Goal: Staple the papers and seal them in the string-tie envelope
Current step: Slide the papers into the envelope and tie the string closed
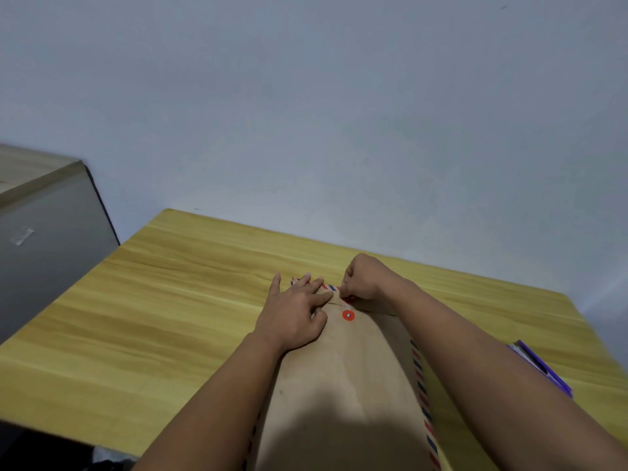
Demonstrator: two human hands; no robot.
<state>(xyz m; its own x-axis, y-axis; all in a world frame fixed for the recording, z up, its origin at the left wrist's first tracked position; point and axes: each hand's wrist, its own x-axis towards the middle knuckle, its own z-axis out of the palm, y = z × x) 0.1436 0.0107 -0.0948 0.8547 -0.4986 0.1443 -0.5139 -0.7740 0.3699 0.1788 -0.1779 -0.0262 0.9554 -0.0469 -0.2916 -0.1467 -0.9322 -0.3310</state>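
Wood bench [170, 300] w/ grey cabinet [51, 232] at left. Kraft string-tie envelope [346, 385] flat on bench, centre. Left hand [295, 314] spread flat on its flap; right hand [365, 280] pinching at flap's red button, mostly hidden. Lower red button [348, 315] btwn hands. Purple stapler [540, 368] near right forearm.

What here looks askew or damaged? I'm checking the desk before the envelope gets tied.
Nothing stands out. The brown envelope lies flat on the wooden table, left hand pressing its flap, right hand pinching by the red button. The purple stapler rests at the right.
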